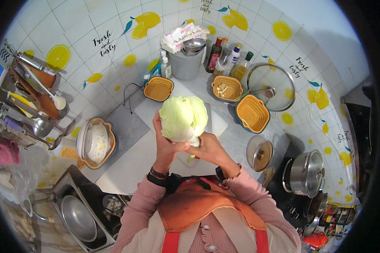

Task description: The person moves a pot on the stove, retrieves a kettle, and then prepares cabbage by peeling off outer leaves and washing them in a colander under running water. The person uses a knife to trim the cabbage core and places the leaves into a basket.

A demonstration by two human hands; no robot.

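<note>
A round, pale green head of lettuce is held up over the counter, its white stem end turned toward me. My left hand wraps round its left side and underside. At the stem end, the fingers of my right hand close on the base of the lettuce. The thumbs of both hands nearly meet below it. Under the lettuce lies a white cutting board, partly hidden. A few small red and green scraps show just below my hands.
Yellow colander baskets stand behind the board, one with pale pieces. Several bottles and a grey bin line the wall. A sink is at left; a lidded pot sits on the stove at right.
</note>
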